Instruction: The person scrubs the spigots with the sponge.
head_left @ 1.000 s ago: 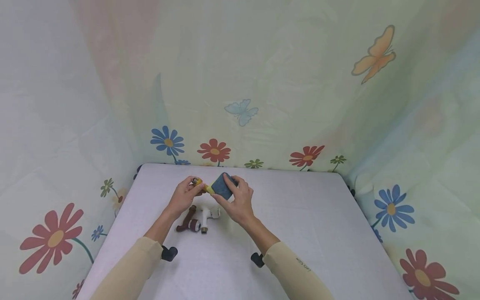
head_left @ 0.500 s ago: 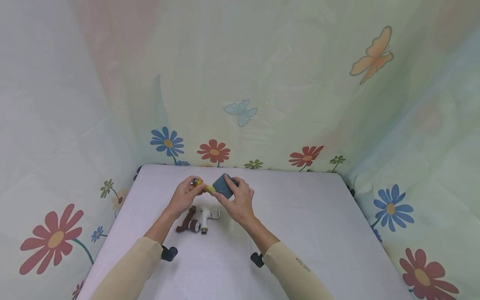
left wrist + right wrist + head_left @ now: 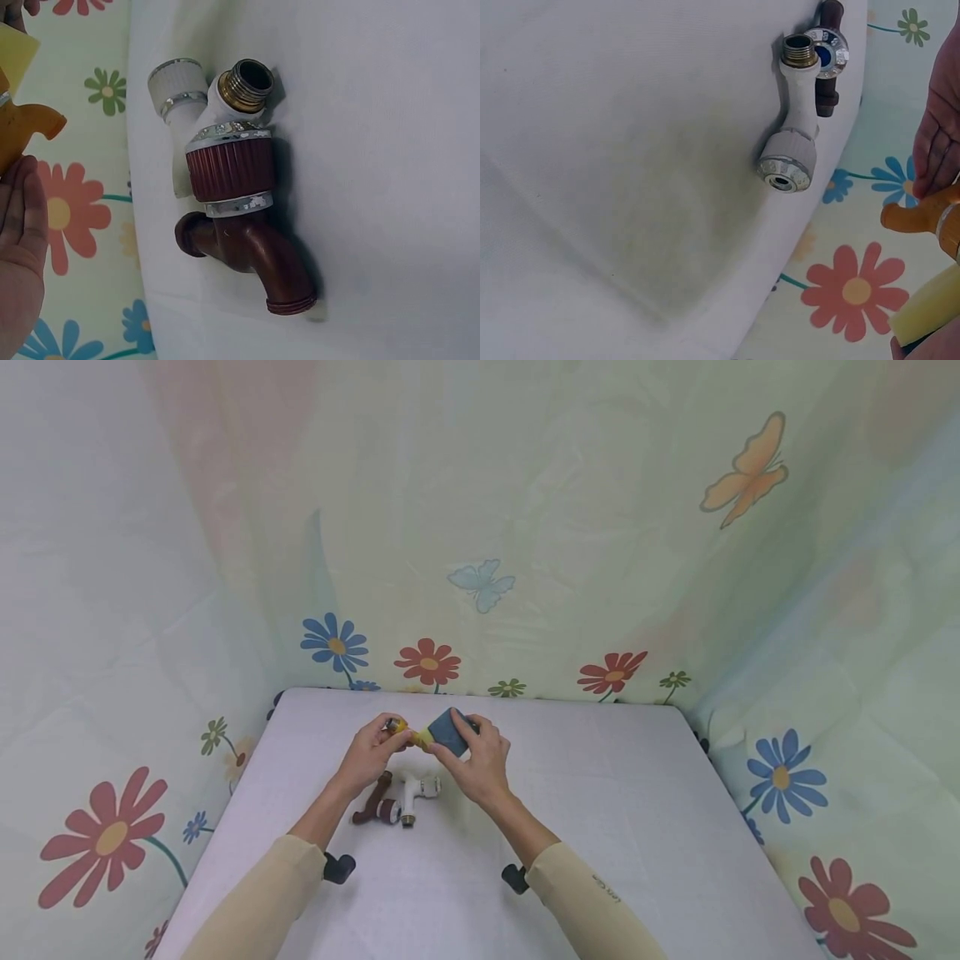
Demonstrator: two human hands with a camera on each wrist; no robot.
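In the head view, my left hand point(image 3: 365, 753) pinches a yellow-orange tap point(image 3: 397, 725) by its body, above the far part of the table. My right hand point(image 3: 483, 767) grips a sponge point(image 3: 446, 732), dark blue on one face and yellow on the other, with the thumb and fingers at its edges. The sponge's yellow side is right at the tap's right end. Below the hands a brown tap point(image 3: 232, 169) with a ribbed dark red handle lies on the table. Beside it lies a white tap point(image 3: 801, 105) with a brass threaded end.
A white cloth covers the table point(image 3: 600, 810). Flower-printed curtains point(image 3: 570, 577) hang behind it and along both sides. Black wrist-camera mounts point(image 3: 339, 867) sit under both forearms.
The sponge has shifted slightly to the right along the yellow-orange tap, with the right hand. The left hand keeps its hold, and the two taps on the table stay where they were.
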